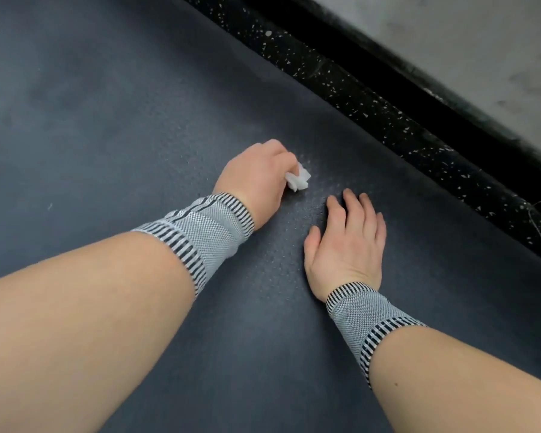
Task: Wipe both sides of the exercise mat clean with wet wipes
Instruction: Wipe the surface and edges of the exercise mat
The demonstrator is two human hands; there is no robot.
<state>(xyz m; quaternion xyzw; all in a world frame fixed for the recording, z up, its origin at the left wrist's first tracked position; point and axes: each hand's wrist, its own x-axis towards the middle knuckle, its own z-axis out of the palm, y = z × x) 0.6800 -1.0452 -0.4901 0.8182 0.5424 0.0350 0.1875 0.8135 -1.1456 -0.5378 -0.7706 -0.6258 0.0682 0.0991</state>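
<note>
Fingers (352,207) flat on mat (107,120); speckled floor (372,110) beside.

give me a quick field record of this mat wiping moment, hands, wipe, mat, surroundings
left hand: left hand grips a crumpled white wet wipe against the mat
right hand: right hand rests flat, fingers straight, on the mat
mat: dark grey exercise mat, textured surface
floor: black speckled floor beyond the mat's edge
wrists: grey striped wrist bands on both

Most of the white wet wipe (299,180) is hidden inside the curled fingers of the left hand (258,178). The dark exercise mat (113,114) runs past the frame edges at nine and six o'clock. The wall (481,42) at one o'clock is blurred.
</note>
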